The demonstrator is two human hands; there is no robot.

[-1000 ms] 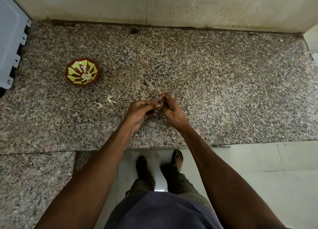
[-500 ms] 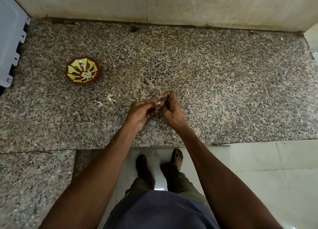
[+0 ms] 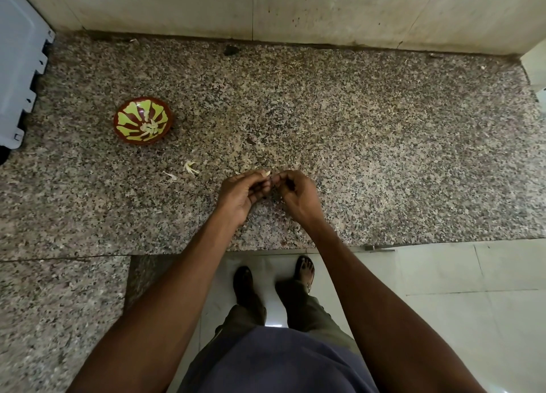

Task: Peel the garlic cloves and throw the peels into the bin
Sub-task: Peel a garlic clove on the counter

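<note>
Both hands meet over the speckled granite tabletop (image 3: pixel 354 127): the left hand (image 3: pixel 240 193) pinches a small pale garlic clove (image 3: pixel 267 173) at its fingertips, and the right hand (image 3: pixel 297 193) has fingers curled at it. Light, firm and papery-skinned, it probably peels best from its exposed tip, just above the grip.

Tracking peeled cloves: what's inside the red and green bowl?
The bowl holds several pale peeled garlic cloves near its centre; whatever lies beneath them is covered.

Garlic clove (image 3: pixel 267 173) (mostly finger-hidden)
</note>
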